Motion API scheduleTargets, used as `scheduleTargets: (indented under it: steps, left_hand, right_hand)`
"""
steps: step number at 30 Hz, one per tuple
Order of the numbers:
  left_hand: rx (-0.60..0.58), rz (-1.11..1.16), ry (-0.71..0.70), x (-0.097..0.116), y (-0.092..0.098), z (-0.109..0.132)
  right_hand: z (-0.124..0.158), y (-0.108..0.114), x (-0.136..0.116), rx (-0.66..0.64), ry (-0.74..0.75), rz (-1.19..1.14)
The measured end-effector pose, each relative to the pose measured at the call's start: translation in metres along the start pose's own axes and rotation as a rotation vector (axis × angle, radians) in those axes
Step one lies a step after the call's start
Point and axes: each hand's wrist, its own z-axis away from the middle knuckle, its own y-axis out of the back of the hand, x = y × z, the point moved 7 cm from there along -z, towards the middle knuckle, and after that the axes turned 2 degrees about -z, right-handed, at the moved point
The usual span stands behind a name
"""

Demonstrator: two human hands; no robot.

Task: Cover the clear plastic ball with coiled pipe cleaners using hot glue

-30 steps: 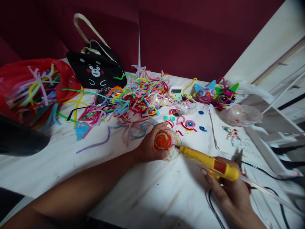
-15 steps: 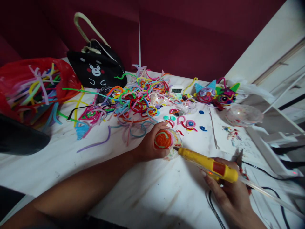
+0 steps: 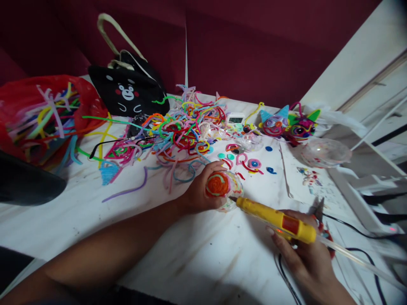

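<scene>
My left hand is wrapped around a clear plastic ball that carries an orange pipe-cleaner spiral, holding it just above the white table. A yellow hot-glue gun is gripped in my right hand, and its tip touches the ball's lower right side. A clear glue stick sticks out of the gun's back end.
A heap of coloured pipe cleaners lies behind the ball. A red bag of more is at left, beside a black bear tote. Two finished cat-face balls, a clear half-shell, small spirals and black cables lie at right.
The glue gun tip has slid slightly left and down along the ball. My left hand keeps the ball nearly still.
</scene>
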Motion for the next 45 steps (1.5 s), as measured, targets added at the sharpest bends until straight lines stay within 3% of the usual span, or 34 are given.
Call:
scheduleTargets:
  steps: [13, 26, 38, 45]
  left_hand:
    - [0.014, 0.025, 0.032, -0.002, 0.0, 0.0]
    - [0.013, 0.031, 0.031, -0.002, -0.001, 0.0]
    - [0.003, 0.024, 0.009, -0.003, -0.002, 0.0]
    - [-0.019, -0.002, -0.01, 0.0, -0.003, 0.001]
  right_hand:
    - [-0.001, 0.001, 0.0, -0.016, 0.002, 0.005]
    - [0.013, -0.003, 0.023, 0.032, -0.191, -0.104]
    - [0.007, 0.001, 0.015, 0.093, -0.115, -0.054]
    - [0.01, -0.001, 0.024, 0.115, -0.23, -0.099]
